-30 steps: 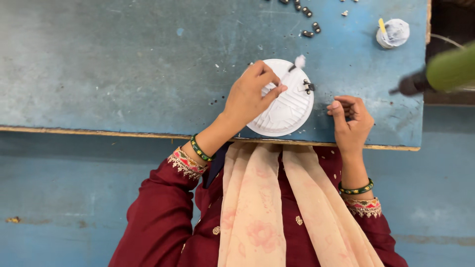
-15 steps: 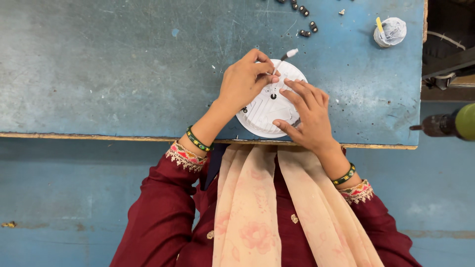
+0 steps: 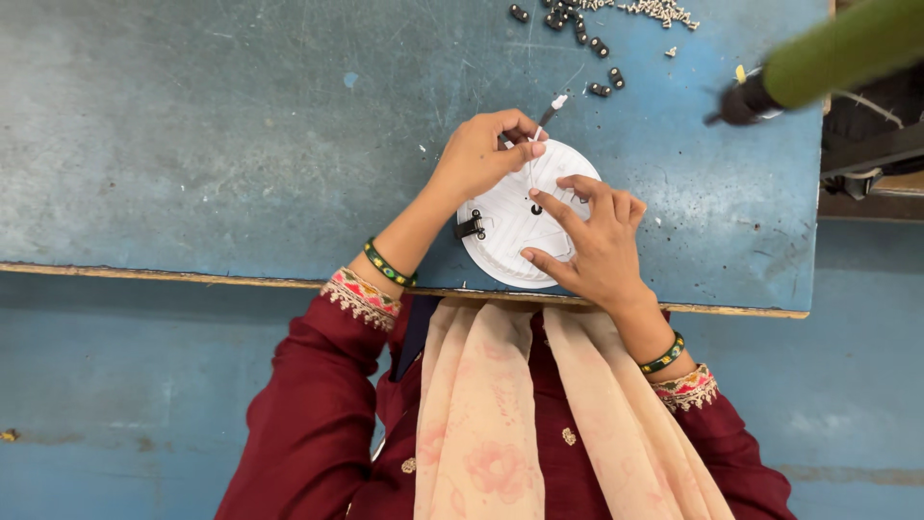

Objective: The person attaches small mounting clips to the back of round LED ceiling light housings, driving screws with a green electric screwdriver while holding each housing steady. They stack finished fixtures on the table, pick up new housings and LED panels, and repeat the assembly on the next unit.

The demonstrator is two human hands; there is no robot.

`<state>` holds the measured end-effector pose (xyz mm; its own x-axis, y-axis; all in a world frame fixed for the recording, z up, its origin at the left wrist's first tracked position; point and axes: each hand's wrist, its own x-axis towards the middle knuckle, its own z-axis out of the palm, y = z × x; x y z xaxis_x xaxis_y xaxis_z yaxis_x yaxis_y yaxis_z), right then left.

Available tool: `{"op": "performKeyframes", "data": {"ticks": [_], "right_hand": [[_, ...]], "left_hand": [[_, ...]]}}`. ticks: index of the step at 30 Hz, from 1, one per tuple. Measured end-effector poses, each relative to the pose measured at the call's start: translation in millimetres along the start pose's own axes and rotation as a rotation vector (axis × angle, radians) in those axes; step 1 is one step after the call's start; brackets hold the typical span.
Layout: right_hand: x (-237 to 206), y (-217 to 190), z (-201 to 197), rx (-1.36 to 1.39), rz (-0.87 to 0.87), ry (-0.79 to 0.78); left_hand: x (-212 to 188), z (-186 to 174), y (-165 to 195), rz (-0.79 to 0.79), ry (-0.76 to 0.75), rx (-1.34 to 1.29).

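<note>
A: How are the hands posed?

B: The left hand [image 3: 479, 159] comes in from about 7 o'clock, wrist bent, its grip closed to a pinch: thumb and forefinger hold a thin white wire [image 3: 545, 117] at the 12 o'clock edge of the white disc [image 3: 510, 231]. The right hand [image 3: 595, 241] comes from 5 o'clock and lies flat over the disc's 3 o'clock half. Its grip is open and holds nothing; the forefinger presses down near a small dark hole at the disc's centre, the thumb resting toward 6 o'clock.

A: Where is the disc?

B: On the blue counter [image 3: 241, 144], close to its near edge, right in front of the person.

A: Any containers?

B: None that I can make out. The loose parts lie bare on the counter: small black pieces [image 3: 577, 24] scattered at 12 o'clock from the disc, with a heap of tiny pale metal bits [image 3: 659, 10] beside them at the far edge.

A: Materials and shapes?

B: The disc is round, flat, white plastic with faint moulded ribs, and a small black clip [image 3: 471, 226] sits on its 9 o'clock rim. The wire ends in a small white tip. The counter is worn painted blue, scratched and speckled. At 2 o'clock a blurred tool [image 3: 828, 53] with a green body and black nose hangs above the counter's corner. Both wrists wear green-and-gold bangles over embroidered maroon cuffs.
</note>
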<state>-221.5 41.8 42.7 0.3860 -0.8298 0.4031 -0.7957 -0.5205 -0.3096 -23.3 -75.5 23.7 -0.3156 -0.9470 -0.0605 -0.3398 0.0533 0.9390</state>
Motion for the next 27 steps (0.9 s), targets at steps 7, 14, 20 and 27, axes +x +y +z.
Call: {"op": "performKeyframes", "data": {"ticks": [7, 14, 20, 27], "right_hand": [[-2, -2, 2, -0.017, 0.001, 0.029], [-1, -2, 2, -0.014, -0.001, 0.063], [-5, 0, 3, 0.0, 0.003, 0.07], [-2, 2, 3, 0.037, -0.005, 0.083]], "left_hand": [[59, -10, 8, 0.333, 0.065, -0.024], [145, 57, -3, 0.681, 0.059, 0.657], [152, 61, -8, 0.636, 0.026, 0.841], [68, -52, 21, 0.515, -0.006, 0.329]]}}
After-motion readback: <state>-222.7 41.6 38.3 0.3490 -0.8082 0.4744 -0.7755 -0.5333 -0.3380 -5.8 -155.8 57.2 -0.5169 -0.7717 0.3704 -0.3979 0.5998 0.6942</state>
